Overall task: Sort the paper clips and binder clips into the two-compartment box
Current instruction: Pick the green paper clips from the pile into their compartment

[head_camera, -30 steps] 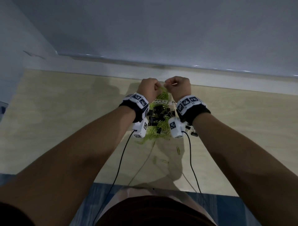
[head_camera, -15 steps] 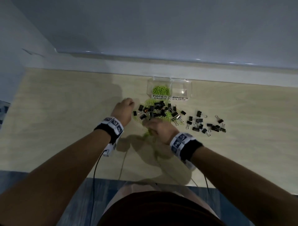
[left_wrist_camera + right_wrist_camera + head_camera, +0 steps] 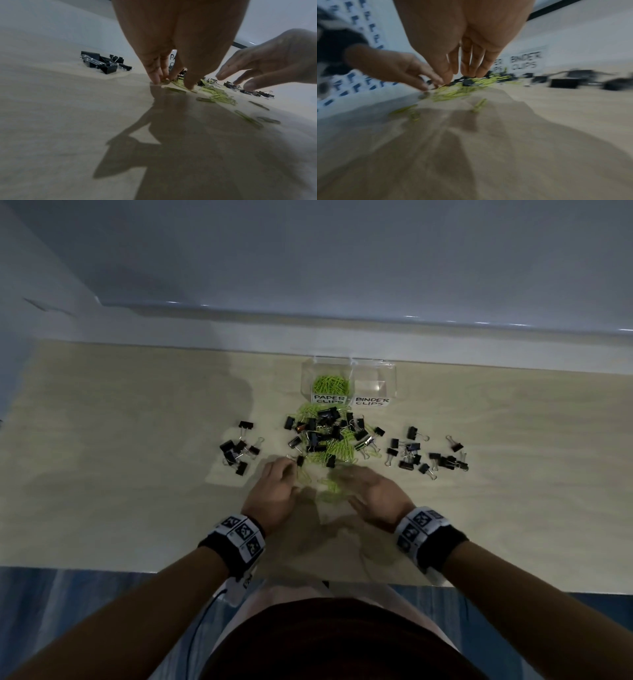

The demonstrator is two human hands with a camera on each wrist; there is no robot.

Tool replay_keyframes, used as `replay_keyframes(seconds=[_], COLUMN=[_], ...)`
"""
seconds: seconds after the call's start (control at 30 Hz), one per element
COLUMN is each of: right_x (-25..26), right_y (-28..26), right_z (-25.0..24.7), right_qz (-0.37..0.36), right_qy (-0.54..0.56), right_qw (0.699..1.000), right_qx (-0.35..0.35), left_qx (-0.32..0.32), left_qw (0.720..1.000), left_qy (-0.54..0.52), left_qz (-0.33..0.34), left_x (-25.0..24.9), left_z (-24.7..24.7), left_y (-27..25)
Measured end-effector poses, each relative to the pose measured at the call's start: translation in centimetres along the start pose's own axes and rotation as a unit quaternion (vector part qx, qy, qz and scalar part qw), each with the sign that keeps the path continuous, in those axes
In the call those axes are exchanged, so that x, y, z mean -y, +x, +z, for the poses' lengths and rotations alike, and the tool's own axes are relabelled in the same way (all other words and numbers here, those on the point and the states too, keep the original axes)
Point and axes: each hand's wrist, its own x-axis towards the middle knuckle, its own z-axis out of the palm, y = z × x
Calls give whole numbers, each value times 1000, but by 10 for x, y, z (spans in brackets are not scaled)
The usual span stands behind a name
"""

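A clear two-compartment box (image 3: 390, 378) stands at the back, labelled PAPER CLIPS and BINDER CLIPS. Green paper clips (image 3: 330, 385) lie in its left compartment; the right one looks bare. In front of it sits a mixed pile (image 3: 325, 440) of black binder clips and green paper clips. My left hand (image 3: 289, 470) is at the pile's near left edge, its fingertips (image 3: 155, 79) and thumb down on the table among loose green clips (image 3: 214, 96). My right hand (image 3: 346, 487) hovers over the pile's near edge, blurred, its fingers (image 3: 477, 67) straight and spread, holding nothing.
Separate groups of black binder clips lie left (image 3: 239, 453) and right (image 3: 428, 458) of the pile. A few stray green clips (image 3: 479, 104) lie nearer me. The wooden table (image 3: 120, 474) ends at a low wall behind the box.
Both hands came back from above the box to the near edge of the pile. The box, hidden by the fists a second ago, now shows green clips in its left compartment.
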Motion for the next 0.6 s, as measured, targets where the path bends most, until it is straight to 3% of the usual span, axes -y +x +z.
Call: replay_keyframes(seconds=[0.07,0.13,0.23,0.37,0.6], right_x=[-11,-18,-19,-11,1], right_y=[-14,-28,-40,-23,17], right_z=[-14,-22,-17,6,11], right_qz=[93,136,113,109,183], right_qy=[22,12,-2,-8,55], right_qw=[995,988,992,991,981], right_qx=[16,64,61,73,30], left_qx=[33,44,83,113,76], left_qw=[999,998,995,992,996], left_qy=[1,-20,-57,-30,-3], left_qz=[32,43,28,47,50], left_x=[4,5,-3,-14,-34], left_z=[3,5,6,13,14], left_y=[-3,-4,-3,1,28])
